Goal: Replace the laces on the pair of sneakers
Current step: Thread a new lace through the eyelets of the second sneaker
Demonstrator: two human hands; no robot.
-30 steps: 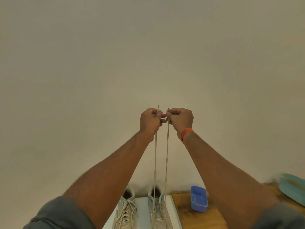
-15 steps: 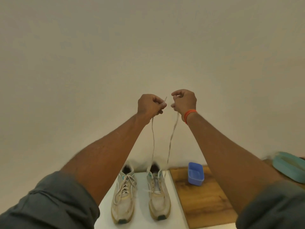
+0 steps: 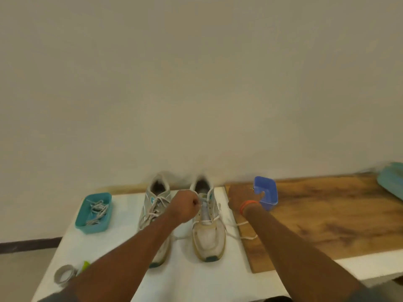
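Two worn white sneakers (image 3: pixel 208 223) stand on the desk (image 3: pixel 109 258). Left hand (image 3: pixel 185 205), fingers curled, pinches the right sneaker's lace (image 3: pixel 218 219); right hand (image 3: pixel 242 196) beside it, grip unclear. Tugging unevenly could unthread an eyelet.

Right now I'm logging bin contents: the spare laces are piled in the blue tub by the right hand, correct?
Not quite. In the head view the laces lie in the teal tub, left of the sneakers; the blue tub by the right hand shows no laces.
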